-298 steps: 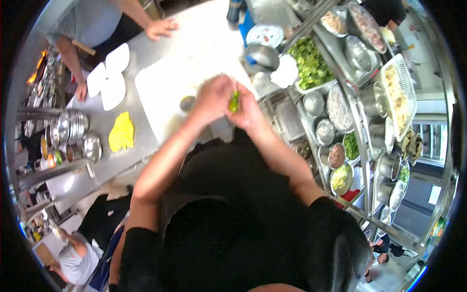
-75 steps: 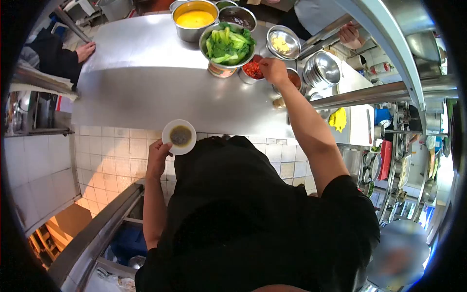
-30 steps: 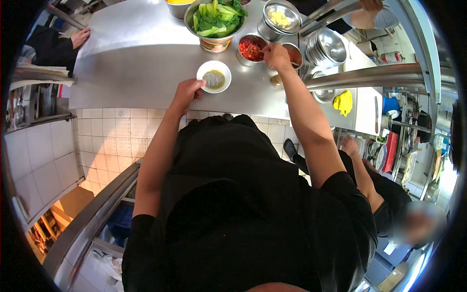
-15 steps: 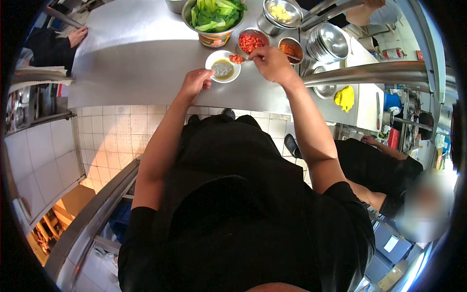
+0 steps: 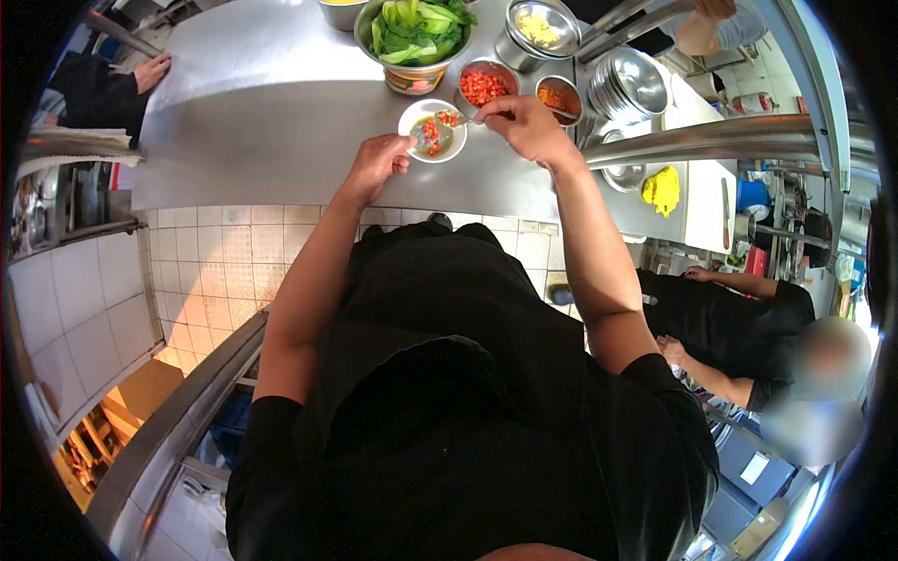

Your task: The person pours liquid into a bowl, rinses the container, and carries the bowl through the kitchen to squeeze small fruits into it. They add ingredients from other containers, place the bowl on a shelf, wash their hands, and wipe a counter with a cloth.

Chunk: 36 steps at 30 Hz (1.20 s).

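My left hand (image 5: 381, 164) pinches the near-left rim of a small white bowl (image 5: 408, 116) on the steel table. Greenish liquid and chopped red pieces, which look like chili, are inside it. In my right hand (image 5: 526, 129) is a metal spoon (image 5: 470, 119), its tip over the bowl's right edge with some red pieces on it. Behind the spoon stands a steel bowl (image 5: 460, 91) of chopped red chili (image 5: 483, 89). To its right, close to my right hand, is a steel container (image 5: 577, 103) with orange-red contents and a utensil in it.
A large pot of leafy greens (image 5: 421, 33) stands behind the white bowl. Steel bowls with chopped pale bits (image 5: 536, 28), stacked steel bowls (image 5: 621, 89), a yellow cloth (image 5: 661, 190) and a knife (image 5: 726, 215) lie to the right. Another person's hand (image 5: 152, 72) rests at the left edge; a co-worker (image 5: 720, 309) stands right.
Red pieces have dropped from the spoon into the white bowl, leaving fewer on the spoon. Both hands hold nearly the same places. The co-worker at right has shifted.
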### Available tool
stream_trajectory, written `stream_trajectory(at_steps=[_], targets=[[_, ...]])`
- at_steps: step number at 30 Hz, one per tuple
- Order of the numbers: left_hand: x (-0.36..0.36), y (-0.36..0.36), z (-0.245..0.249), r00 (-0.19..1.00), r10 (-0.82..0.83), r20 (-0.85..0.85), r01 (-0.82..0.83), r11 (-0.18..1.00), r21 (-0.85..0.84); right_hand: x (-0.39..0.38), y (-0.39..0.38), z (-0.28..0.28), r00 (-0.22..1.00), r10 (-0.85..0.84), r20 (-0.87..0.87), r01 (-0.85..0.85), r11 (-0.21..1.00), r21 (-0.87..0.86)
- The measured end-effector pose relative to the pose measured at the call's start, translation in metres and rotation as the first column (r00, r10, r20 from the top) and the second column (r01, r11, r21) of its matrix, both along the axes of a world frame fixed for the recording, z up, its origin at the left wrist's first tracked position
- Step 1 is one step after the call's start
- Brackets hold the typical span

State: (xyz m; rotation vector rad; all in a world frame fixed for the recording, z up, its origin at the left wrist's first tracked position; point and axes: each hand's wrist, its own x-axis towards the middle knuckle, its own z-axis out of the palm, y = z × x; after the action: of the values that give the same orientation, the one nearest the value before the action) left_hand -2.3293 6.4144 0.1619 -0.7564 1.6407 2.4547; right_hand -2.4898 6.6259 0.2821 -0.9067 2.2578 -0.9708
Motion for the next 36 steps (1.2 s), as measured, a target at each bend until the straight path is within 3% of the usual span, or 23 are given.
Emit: stream_trajectory(at_steps=[2,7,9,10,12,13,15,16,17,18,21,29,31,34,36], targets=[[0.002,-0.002,-0.002,1.000,-0.003,-0.003,0.003,1.000,-0.004,-0.005,0.003,0.004,0.971,-0.069,0.227,0.089,0.993,-0.078],[0.014,-0.008,-0.004,1.000,0.012,-0.009,-0.012,1.000,0.023,-0.050,0.019,-0.029,0.948,-0.196,0.252,0.244,0.953,-0.178],[0.025,-0.010,-0.003,1.000,0.030,0.006,-0.030,0.998,0.050,-0.073,0.022,-0.055,0.968,-0.242,-0.068,0.243,0.970,0.015],[0.031,-0.012,-0.004,0.999,0.040,-0.016,-0.039,0.998,0.050,-0.077,0.022,-0.065,0.967,-0.244,-0.075,0.245,0.969,0.010],[0.044,-0.014,0.007,0.998,0.066,0.002,-0.066,0.996,0.054,-0.083,0.015,-0.078,0.896,-0.302,-0.325,0.382,0.898,0.219],[0.052,-0.016,0.011,0.995,0.093,0.030,-0.095,0.994,0.060,-0.079,0.007,-0.075,0.894,-0.306,-0.326,0.385,0.898,0.212],[0.068,-0.022,0.013,0.996,0.090,0.013,-0.091,0.994,0.068,-0.060,-0.012,-0.052,0.777,-0.498,-0.384,0.491,0.862,-0.124],[0.077,-0.023,0.014,0.989,0.145,0.020,-0.147,0.986,0.085,-0.051,-0.029,-0.029,0.838,-0.486,-0.248,0.477,0.873,-0.098],[0.086,-0.026,0.013,0.980,0.195,0.033,-0.198,0.975,0.101,-0.045,-0.048,-0.017,0.860,-0.502,0.091,0.510,0.850,-0.131],[0.098,-0.039,-0.011,0.989,0.147,-0.012,-0.145,0.985,0.098,-0.055,-0.062,-0.030,0.837,-0.457,0.301,0.530,0.814,-0.238],[0.122,-0.048,-0.004,0.988,0.157,0.012,-0.157,0.985,0.070,-0.055,-0.094,-0.022,0.822,-0.377,0.427,0.497,0.841,-0.214],[0.152,-0.063,0.008,0.976,0.216,-0.006,-0.215,0.974,0.069,-0.059,-0.082,-0.013,0.795,-0.438,0.420,0.560,0.796,-0.229],[0.155,-0.066,0.006,0.978,0.211,-0.003,-0.210,0.974,0.082,-0.044,-0.062,-0.005,0.718,-0.447,0.533,0.666,0.662,-0.343],[0.158,-0.071,0.001,0.980,0.198,0.011,-0.199,0.976,0.090,-0.025,-0.025,0.006,0.658,-0.590,0.467,0.737,0.632,-0.239],[0.161,-0.076,-0.002,0.982,0.186,0.024,-0.188,0.979,0.084,-0.022,-0.005,-0.014,0.617,-0.621,0.483,0.778,0.573,-0.257]])
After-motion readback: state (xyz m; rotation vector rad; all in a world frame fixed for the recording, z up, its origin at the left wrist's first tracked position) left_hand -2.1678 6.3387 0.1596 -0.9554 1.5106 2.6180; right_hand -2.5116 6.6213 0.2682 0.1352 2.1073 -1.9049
